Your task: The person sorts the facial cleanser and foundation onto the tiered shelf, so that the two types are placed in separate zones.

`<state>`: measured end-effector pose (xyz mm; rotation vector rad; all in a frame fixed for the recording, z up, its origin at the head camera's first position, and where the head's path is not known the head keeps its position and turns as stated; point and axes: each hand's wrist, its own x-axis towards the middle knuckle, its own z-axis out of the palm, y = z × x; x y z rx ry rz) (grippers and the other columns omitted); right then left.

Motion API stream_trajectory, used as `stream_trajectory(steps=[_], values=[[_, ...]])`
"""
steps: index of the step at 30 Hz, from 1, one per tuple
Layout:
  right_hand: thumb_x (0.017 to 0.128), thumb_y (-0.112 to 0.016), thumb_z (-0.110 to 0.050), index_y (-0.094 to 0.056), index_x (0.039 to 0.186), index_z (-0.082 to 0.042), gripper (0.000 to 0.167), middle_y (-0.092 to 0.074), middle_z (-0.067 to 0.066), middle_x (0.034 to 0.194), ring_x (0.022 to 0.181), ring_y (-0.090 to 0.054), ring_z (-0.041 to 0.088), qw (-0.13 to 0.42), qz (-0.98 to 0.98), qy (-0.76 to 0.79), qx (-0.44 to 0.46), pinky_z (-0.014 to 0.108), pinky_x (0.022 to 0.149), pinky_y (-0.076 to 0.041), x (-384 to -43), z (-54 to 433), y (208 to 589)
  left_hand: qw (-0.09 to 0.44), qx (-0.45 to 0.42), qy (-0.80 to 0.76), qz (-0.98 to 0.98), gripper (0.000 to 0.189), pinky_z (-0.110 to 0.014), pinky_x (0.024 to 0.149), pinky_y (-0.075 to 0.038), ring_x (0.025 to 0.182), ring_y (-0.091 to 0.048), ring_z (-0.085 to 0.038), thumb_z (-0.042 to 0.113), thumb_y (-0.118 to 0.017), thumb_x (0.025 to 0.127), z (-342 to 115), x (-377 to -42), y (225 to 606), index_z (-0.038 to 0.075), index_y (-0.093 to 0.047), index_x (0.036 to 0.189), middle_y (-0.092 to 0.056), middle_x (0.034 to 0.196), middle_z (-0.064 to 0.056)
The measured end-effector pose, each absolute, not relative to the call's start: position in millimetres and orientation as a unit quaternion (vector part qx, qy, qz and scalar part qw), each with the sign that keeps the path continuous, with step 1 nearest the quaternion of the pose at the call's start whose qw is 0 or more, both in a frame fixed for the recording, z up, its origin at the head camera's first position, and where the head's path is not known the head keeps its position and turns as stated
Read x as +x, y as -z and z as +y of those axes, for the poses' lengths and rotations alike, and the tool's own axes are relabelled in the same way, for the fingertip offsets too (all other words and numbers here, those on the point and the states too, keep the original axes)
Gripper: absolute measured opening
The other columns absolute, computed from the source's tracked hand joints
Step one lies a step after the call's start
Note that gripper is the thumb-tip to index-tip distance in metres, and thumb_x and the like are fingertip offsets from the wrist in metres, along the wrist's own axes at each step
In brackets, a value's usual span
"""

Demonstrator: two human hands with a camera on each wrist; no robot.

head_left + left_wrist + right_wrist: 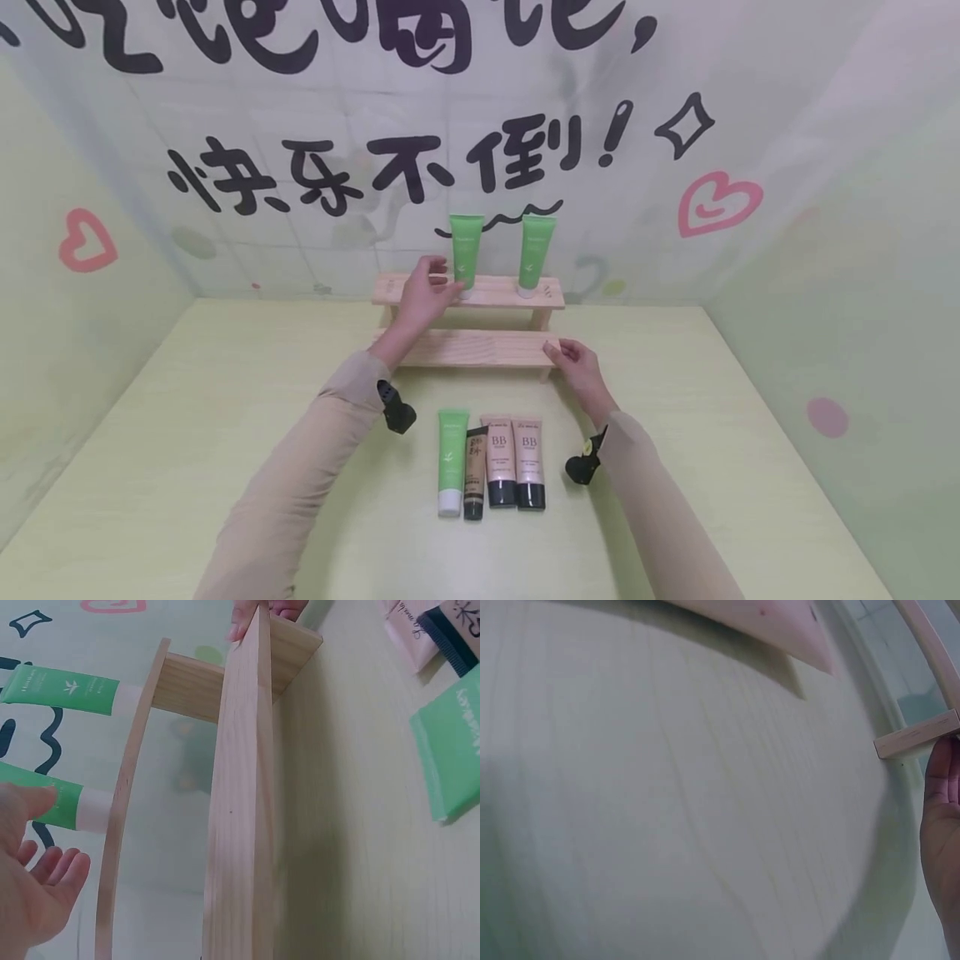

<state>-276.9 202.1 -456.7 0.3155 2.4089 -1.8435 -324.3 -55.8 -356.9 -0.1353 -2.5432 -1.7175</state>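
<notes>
Two green squeeze tubes stand caps down on the upper step of a wooden two-step display rack (480, 348). Beside the left green tube (467, 247) is my left hand (429, 296). Its thumb lies against the tube's lower part, while the other fingers are spread apart from it in the left wrist view. The right green tube (536, 250) stands untouched near that step's right end. My right hand (579, 367) grips the right end of the lower step, thumb on top; its other fingers are partly hidden in the left wrist view.
On the table (645, 350) in front of the rack lie a third green tube (452, 458), a slim brown-and-black tube (474, 475) and two pink BB cream tubes (501, 458) side by side. A printed wall (337, 108) rises close behind the rack.
</notes>
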Motion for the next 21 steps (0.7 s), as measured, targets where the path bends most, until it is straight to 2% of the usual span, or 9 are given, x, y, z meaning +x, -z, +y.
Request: stream_trajectory(steps=[5, 14, 18, 21], values=[[0.087, -0.058, -0.042, -0.042, 0.131, 0.000, 0.063, -0.050, 0.017, 0.126, 0.113, -0.049, 0.025, 0.052, 0.802, 0.586, 0.098, 0.034, 0.099, -0.043, -277.1, 202.9, 453.1, 0.030, -0.031, 0.563, -0.825, 0.053, -0.036, 0.098, -0.046, 0.119, -0.049, -0.026, 0.021, -0.064, 0.084, -67.3, -312.9, 357.3, 0.007, -0.040, 0.129, -0.047, 0.131, -0.012], [0.090, -0.054, -0.035, -0.043, 0.128, 0.003, 0.055, -0.053, 0.018, 0.117, 0.095, -0.054, 0.017, 0.082, 0.840, 0.530, 0.079, 0.023, 0.083, -0.047, -277.2, 207.6, 441.2, 0.013, -0.059, 0.554, -0.830, 0.047, -0.036, 0.093, -0.049, 0.116, -0.052, -0.027, 0.019, -0.062, 0.085, -89.7, -286.7, 360.2, 0.005, -0.041, 0.124, -0.048, 0.128, -0.013], [0.091, -0.054, -0.032, -0.042, 0.127, 0.007, 0.054, -0.054, 0.019, 0.115, 0.090, -0.054, 0.013, 0.097, 0.849, 0.516, 0.063, 0.022, 0.081, -0.047, -279.7, 207.4, 432.9, -0.002, -0.061, 0.549, -0.834, 0.044, -0.036, 0.092, -0.050, 0.113, -0.053, -0.027, 0.015, -0.061, 0.085, -97.5, -277.5, 359.2, 0.003, -0.042, 0.123, -0.050, 0.126, -0.014], [0.091, -0.054, -0.031, -0.043, 0.125, 0.009, 0.053, -0.054, 0.020, 0.114, 0.091, -0.054, 0.016, 0.113, 0.857, 0.500, 0.059, 0.025, 0.082, -0.047, -282.2, 207.0, 427.2, -0.017, -0.065, 0.546, -0.835, 0.045, -0.036, 0.092, -0.050, 0.113, -0.054, -0.028, 0.014, -0.062, 0.085, -101.1, -270.4, 357.7, 0.002, -0.042, 0.124, -0.049, 0.126, -0.014]])
